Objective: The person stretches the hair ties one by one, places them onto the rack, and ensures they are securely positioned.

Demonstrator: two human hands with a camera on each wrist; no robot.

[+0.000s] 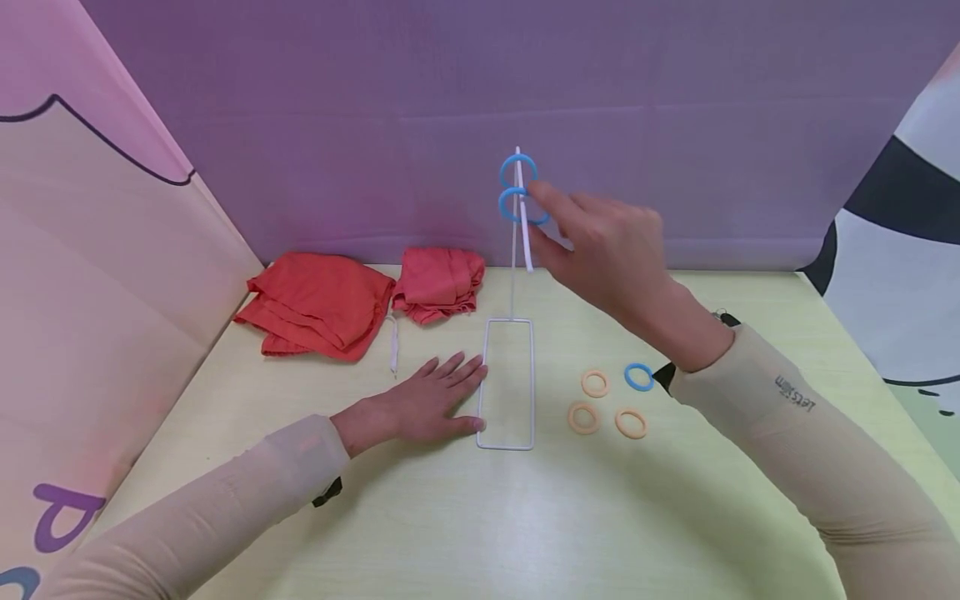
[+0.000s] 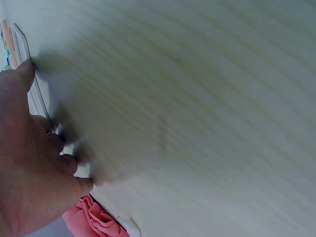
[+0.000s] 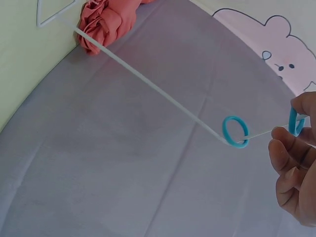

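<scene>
A white wire stand [image 1: 533, 383] has a rectangular base on the table, a tall upright and a top arm that points toward me. My left hand [image 1: 438, 400] lies flat with spread fingers, its fingertips and thumb on the base's left side. One blue ring [image 3: 235, 132] hangs on the arm near the upright. Between thumb and fingers my right hand [image 1: 611, 250] pinches a second blue ring [image 3: 293, 121], which is around the arm closer to its front end. Right of the base lie another blue ring [image 1: 639, 364] and several orange rings [image 1: 584, 404].
Two folded red cloths, a larger one [image 1: 322, 304] and a smaller one [image 1: 438, 283], lie at the back left. A short white cord [image 1: 393, 343] is beside them. A purple fabric backdrop [image 1: 375, 125] stands behind the table [image 1: 480, 525], with printed panels at both sides.
</scene>
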